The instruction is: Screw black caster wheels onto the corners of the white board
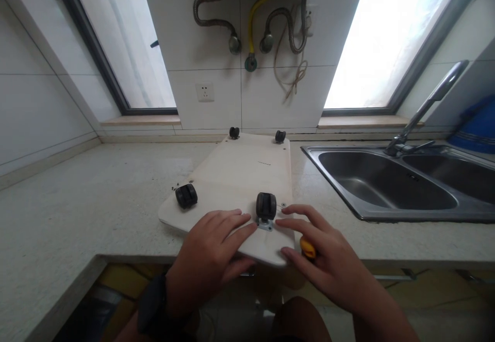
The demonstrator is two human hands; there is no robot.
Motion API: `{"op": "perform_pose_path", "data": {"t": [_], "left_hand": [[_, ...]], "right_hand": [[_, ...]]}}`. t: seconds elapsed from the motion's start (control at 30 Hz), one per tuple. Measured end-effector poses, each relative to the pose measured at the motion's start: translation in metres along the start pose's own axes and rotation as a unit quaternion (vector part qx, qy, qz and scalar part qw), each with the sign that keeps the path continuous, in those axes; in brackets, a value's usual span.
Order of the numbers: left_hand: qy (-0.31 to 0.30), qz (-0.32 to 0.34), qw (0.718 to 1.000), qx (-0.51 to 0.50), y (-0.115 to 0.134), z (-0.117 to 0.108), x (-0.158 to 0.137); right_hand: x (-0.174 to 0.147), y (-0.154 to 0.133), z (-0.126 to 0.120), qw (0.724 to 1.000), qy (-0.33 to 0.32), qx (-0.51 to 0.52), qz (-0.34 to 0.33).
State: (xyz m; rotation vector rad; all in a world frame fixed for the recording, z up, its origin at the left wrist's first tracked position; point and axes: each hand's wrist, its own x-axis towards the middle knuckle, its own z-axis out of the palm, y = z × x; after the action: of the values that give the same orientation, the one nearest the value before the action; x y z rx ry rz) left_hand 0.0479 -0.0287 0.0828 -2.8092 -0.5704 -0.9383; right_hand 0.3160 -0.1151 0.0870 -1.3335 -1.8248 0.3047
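Observation:
A cream board (247,172) lies on the counter with black twin-wheel casters near its corners. The nearest caster (266,206) stands upright on a small metal plate (265,225) between my hands. My left hand (216,244) rests on the board with fingers stretched out, their tips close to that plate. On the other side, my right hand (323,241) has its fingers spread, fingertips beside the caster and thumb at the board's near edge. A yellow-orange object (308,247) shows between that thumb and forefinger; whether it touches the palm is unclear, and most of it is hidden.
Another caster (186,196) sits at the left, with small dark bits (175,187) beside it. Two more casters, one left (234,133) and one right (280,136), are at the far end. A steel sink (348,177) with a faucet (425,107) is right. Hoses (251,27) hang behind.

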Motion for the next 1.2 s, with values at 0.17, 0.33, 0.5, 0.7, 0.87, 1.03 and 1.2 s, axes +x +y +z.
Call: {"op": "perform_pose_path", "data": {"t": [0.17,0.33,0.5,0.7,0.87,1.03,1.2], "left_hand": [[0.016,0.002,1.000,0.014,0.000,0.003,-0.001],[0.032,0.007,0.999,0.011,-0.001,0.006,-0.002],[0.052,0.013,0.998,0.013,-0.002,0.008,-0.001],[0.059,0.019,0.998,0.015,-0.001,0.006,0.000],[0.048,0.002,0.999,0.009,0.000,0.005,0.001],[0.050,0.002,0.999,0.005,-0.001,0.006,0.001],[0.052,0.002,0.999,0.000,-0.003,0.008,0.000]], "right_hand": [[-0.008,0.006,0.010,0.998,-0.031,-0.055,-0.029],[-0.012,0.008,0.015,0.995,-0.015,-0.082,-0.046],[-0.009,0.002,0.012,0.989,-0.034,-0.123,-0.073],[-0.008,0.003,0.012,0.980,-0.042,-0.163,-0.102],[-0.009,0.005,0.012,0.980,-0.044,-0.164,-0.104],[-0.009,0.003,0.012,0.981,-0.048,-0.161,-0.097],[-0.009,0.004,0.012,0.980,-0.048,-0.164,-0.100]]}}
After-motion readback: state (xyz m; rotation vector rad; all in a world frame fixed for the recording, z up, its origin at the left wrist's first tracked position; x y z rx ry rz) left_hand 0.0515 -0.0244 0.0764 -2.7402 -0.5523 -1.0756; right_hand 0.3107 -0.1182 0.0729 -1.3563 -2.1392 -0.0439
